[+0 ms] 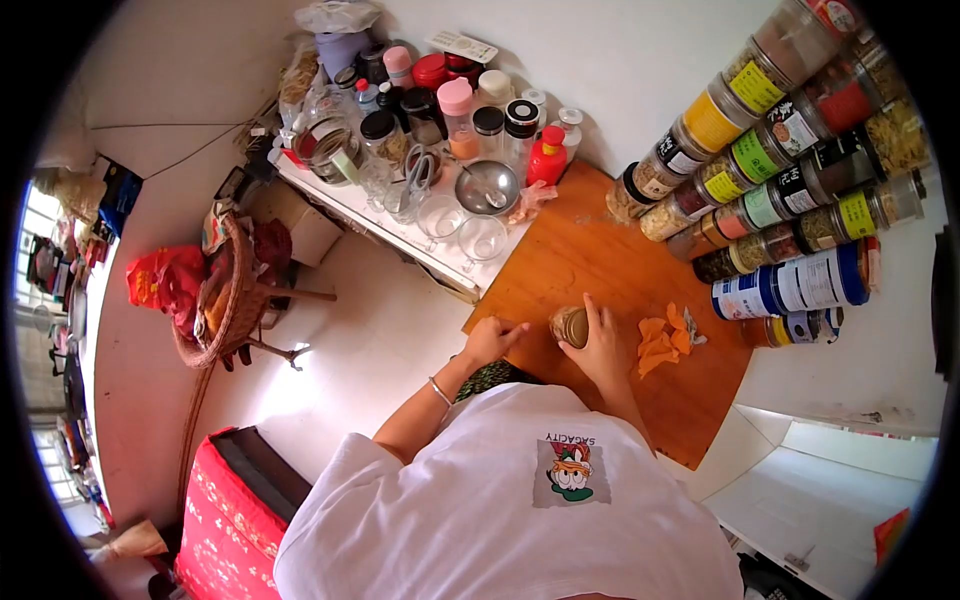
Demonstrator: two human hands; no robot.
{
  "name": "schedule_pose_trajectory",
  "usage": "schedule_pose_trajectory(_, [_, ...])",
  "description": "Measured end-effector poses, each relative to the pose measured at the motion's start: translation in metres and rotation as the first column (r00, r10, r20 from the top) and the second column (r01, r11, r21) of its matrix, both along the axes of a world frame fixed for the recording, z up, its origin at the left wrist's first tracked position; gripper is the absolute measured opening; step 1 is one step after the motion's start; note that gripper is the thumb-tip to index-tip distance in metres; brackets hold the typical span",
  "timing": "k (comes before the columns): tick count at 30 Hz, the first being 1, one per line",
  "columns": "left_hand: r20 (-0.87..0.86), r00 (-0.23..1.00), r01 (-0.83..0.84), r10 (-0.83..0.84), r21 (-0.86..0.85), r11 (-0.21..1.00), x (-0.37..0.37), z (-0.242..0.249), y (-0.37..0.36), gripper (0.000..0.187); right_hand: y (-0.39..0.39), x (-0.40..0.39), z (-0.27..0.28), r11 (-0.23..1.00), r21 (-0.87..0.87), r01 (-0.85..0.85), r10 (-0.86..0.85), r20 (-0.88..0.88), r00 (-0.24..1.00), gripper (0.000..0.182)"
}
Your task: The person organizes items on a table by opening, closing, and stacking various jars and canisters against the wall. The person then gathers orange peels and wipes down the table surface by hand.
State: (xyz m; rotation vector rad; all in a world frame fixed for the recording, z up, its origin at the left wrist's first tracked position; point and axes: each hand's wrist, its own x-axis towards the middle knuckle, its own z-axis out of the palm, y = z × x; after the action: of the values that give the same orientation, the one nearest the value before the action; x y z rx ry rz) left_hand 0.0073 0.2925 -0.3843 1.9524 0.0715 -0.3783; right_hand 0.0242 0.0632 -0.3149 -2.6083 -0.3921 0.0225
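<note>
A small glass jar (569, 327) with a gold-coloured lid is at the near edge of the wooden tabletop, with brownish contents showing through its side. My right hand (597, 350) wraps round it, thumb at the near side and fingers along the far right side. Left of the jar and apart from it, my left hand (492, 341) has its fingers curled in, one digit pointing towards the jar. Nothing shows in that hand. Crumpled orange and grey cloth or paper (664, 341) lies right of my right hand.
Stacked jars and tins (760, 180) line the wall at right. A white counter (370, 222) at back left carries bottles, cups, scissors (418, 172) and a metal bowl (487, 187). At left are a wicker chair (238, 300) piled with bags and a red patterned cushion (225, 510).
</note>
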Motion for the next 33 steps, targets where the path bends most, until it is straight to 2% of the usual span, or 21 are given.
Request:
schedule_pose_trajectory(1, [0.000,1.000,0.001,-0.001,-0.001,1.000,0.000,0.001,-0.002,0.050,0.004,0.000,0.009,0.995,-0.051,0.084,-0.088,-0.098,0.991,0.096])
schedule_pose_trajectory(2, [-0.026,0.999,-0.028,0.025,-0.122,0.992,-0.001,0.005,-0.003,0.048,0.008,-0.001,0.018,0.981,-0.108,0.160,-0.179,-0.191,0.965,0.096])
schedule_pose_trajectory(3, [-0.057,0.997,-0.060,0.047,-0.240,0.969,-0.002,0.008,-0.003,0.045,0.011,-0.003,0.025,0.981,-0.108,0.161,-0.180,-0.192,0.965,0.096])
schedule_pose_trajectory(4, [-0.059,0.997,-0.059,0.046,-0.239,0.969,-0.002,0.012,-0.003,0.045,0.014,-0.005,0.032,0.972,-0.146,0.184,-0.207,-0.166,0.964,0.094])
schedule_pose_trajectory(6, [-0.021,0.998,0.062,-0.064,-0.092,0.994,-0.002,0.018,-0.002,0.040,0.014,-0.009,0.034,0.959,-0.185,0.214,-0.242,-0.143,0.960,0.092])
schedule_pose_trajectory(8, [0.000,0.995,0.103,-0.104,-0.071,0.992,-0.001,0.018,-0.004,0.040,0.008,-0.011,0.031,0.977,-0.211,0.041,-0.020,0.102,0.995,0.091])
schedule_pose_trajectory(9, [0.022,0.991,0.136,-0.135,-0.048,0.990,-0.002,0.018,-0.004,0.039,0.006,-0.011,0.026,0.976,-0.211,0.045,-0.024,0.101,0.995,0.091])
schedule_pose_trajectory(10, [0.022,0.990,0.139,-0.138,-0.048,0.989,-0.001,0.016,-0.006,0.039,0.005,-0.009,0.022,0.985,-0.164,0.062,-0.067,-0.029,0.997,0.091])
schedule_pose_trajectory(11, [0.006,0.998,0.067,-0.067,-0.048,0.997,0.001,0.013,-0.007,0.038,0.004,-0.006,0.019,0.990,-0.117,0.083,-0.101,-0.159,0.982,0.091])
schedule_pose_trajectory(13, [-0.013,1.000,-0.004,0.004,-0.041,0.999,0.005,0.013,-0.002,0.037,0.004,-0.006,0.021,0.981,-0.132,0.143,-0.162,-0.148,0.976,0.091])
schedule_pose_trajectory(15, [-0.161,0.972,-0.211,0.173,-0.270,0.939,0.023,0.019,0.017,0.036,0.005,-0.006,0.023,0.967,-0.143,0.209,-0.229,-0.137,0.964,0.090])
schedule_pose_trajectory(18, [0.106,0.883,-0.402,0.457,-0.328,0.854,0.067,0.024,0.063,0.029,0.002,-0.006,0.021,0.979,-0.066,0.190,-0.194,-0.050,0.980,0.088])
schedule_pose_trajectory(20, [0.232,0.807,-0.455,0.543,-0.342,0.822,0.109,0.026,0.113,0.023,0.001,-0.005,0.015,0.986,-0.097,0.136,-0.139,-0.015,0.990,0.088])
schedule_pose_trajectory(21, [0.395,0.740,-0.478,0.544,-0.261,0.839,0.131,0.029,0.137,0.020,0.001,-0.004,0.017,0.983,-0.098,0.153,-0.155,-0.016,0.988,0.088])
schedule_pose_trajectory(22, [0.540,0.658,-0.517,0.525,-0.183,0.836,0.160,0.009,0.170,0.019,0.001,-0.002,0.020,0.988,-0.038,0.152,-0.154,-0.083,0.985,0.084])
schedule_pose_trajectory(23, [0.583,0.656,-0.528,0.478,-0.099,0.844,0.182,0.012,0.197,0.024,0.000,0.000,0.022,0.987,0.021,0.161,-0.156,-0.147,0.977,0.080])
schedule_pose_trajectory(25, [0.667,0.631,-0.582,0.397,0.069,0.810,0.228,0.002,0.246,0.035,-0.001,0.013,0.025,0.985,-0.031,0.169,-0.172,-0.111,0.979,0.077])
schedule_pose_trajectory(27, [0.644,0.715,-0.628,0.272,0.420,0.655,0.263,0.012,0.279,0.052,0.004,0.038,0.035,0.982,-0.079,0.174,-0.180,-0.079,0.980,0.074])
schedule_pose_trajectory(29, [0.700,0.692,-0.640,0.178,0.479,0.601,0.297,-0.004,0.311,0.063,0.010,0.075,0.054,0.971,-0.201,0.128,-0.147,-0.083,0.986,0.081])
schedule_pose_trajectory(31, [0.704,0.698,-0.647,0.131,0.541,0.537,0.312,0.002,0.319,0.067,0.018,0.117,0.059,0.969,-0.208,0.131,-0.141,-0.035,0.989,0.081])
schedule_pose_trajectory(33, [0.574,0.799,-0.574,0.181,0.637,0.514,0.323,0.008,0.321,0.072,0.023,0.160,0.060,0.967,-0.220,0.128,-0.127,0.021,0.992,0.081])
